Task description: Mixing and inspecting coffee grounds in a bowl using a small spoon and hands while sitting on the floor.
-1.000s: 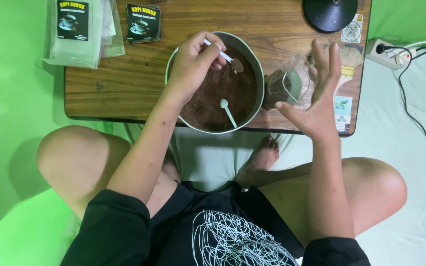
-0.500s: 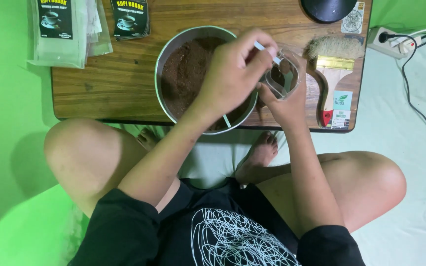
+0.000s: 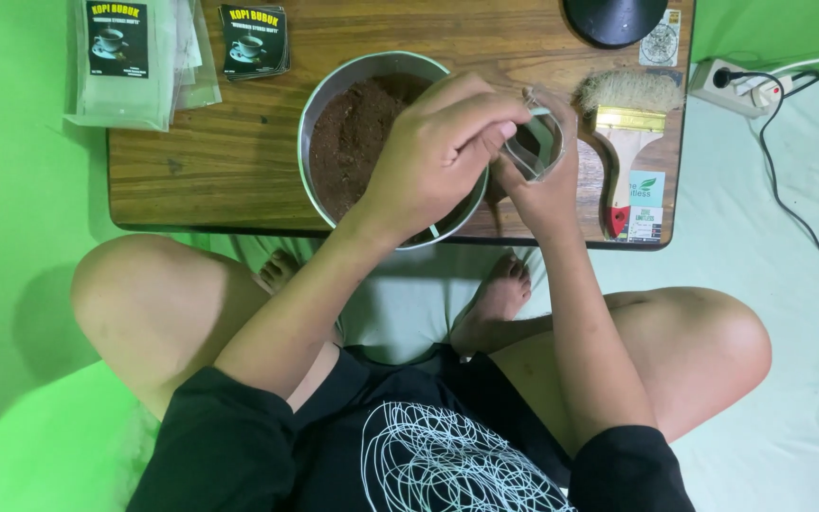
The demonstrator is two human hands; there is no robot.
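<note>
While the person sits cross-legged on a pale sheet, bare knees spread wide and one foot (image 3: 497,301) tucked under the table edge, both forearms reach forward over a low wooden table (image 3: 220,166). Nearest on that table stands a round metal bowl (image 3: 326,95) filled with dark brown powder (image 3: 353,133). The left hand (image 3: 433,156) crosses above the bowl and covers much of its right half; its fingers are curled shut around the thin handle of a small white spoon (image 3: 521,118), whose tip points into a small clear bag (image 3: 540,142). The right hand (image 3: 537,194) grips that bag from below, fingers closed on its lower part, holding it upright just beside the bowl's right rim with its mouth open. Some brown powder shows through the clear plastic, though the hands hide the bottom of it.

Right of the bag lies a paintbrush (image 3: 623,133) with pale bristles, a brass band and a wooden handle tipped red, resting partly on a printed card. Farther back at the left lie clear packets (image 3: 130,62) and a stack of dark labels (image 3: 253,40). At the far edge sits a round black object (image 3: 613,14). Off the table to the right, a white power strip (image 3: 741,83) with a black cable rests on the sheet; green cloth covers the left side.
</note>
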